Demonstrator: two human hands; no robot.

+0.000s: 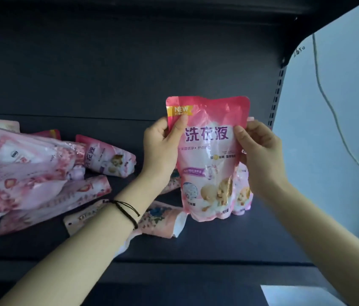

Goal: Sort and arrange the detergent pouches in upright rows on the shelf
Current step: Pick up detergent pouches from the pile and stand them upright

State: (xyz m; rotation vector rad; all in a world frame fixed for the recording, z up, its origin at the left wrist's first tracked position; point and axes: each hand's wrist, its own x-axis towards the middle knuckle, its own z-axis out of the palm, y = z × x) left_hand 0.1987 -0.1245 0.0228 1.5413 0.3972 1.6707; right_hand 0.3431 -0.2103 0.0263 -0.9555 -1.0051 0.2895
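Pouch (209, 155): upright, right end of shelf (218, 246); your left hand (161, 146) and right hand (260, 155) pinch its side edges. Seat its base flat, then release. Pile (26, 168): lying flat, left.

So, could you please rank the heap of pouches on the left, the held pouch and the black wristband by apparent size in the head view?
1. heap of pouches
2. held pouch
3. black wristband, smallest by far
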